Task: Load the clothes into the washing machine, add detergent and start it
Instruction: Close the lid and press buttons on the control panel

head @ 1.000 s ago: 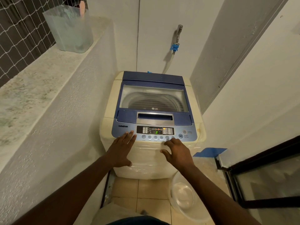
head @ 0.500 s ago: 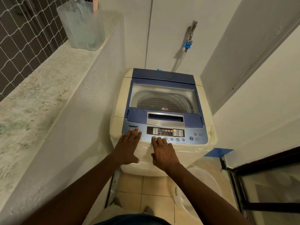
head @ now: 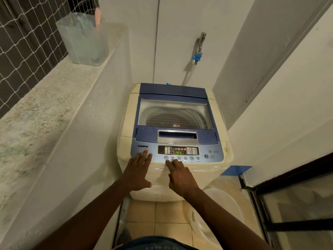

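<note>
Left of our hands we see a speckled stone ledge (head: 41, 112) under white netting (head: 23, 42); ahead, white plaster walls (head: 180, 24); below, beige floor tiles (head: 162, 213).

Both forearms are bare, no sleeves in view; the hands (head: 138, 170) carry no rings or watch; dark blue clothing (head: 155, 243) shows below.

The right hand (head: 181, 177) has slid left along the panel (head: 214, 156), from the buttons near its right end to the leftmost button (head: 166, 157), index fingertip on it. The display (head: 178, 152) now reads a green 44.
</note>
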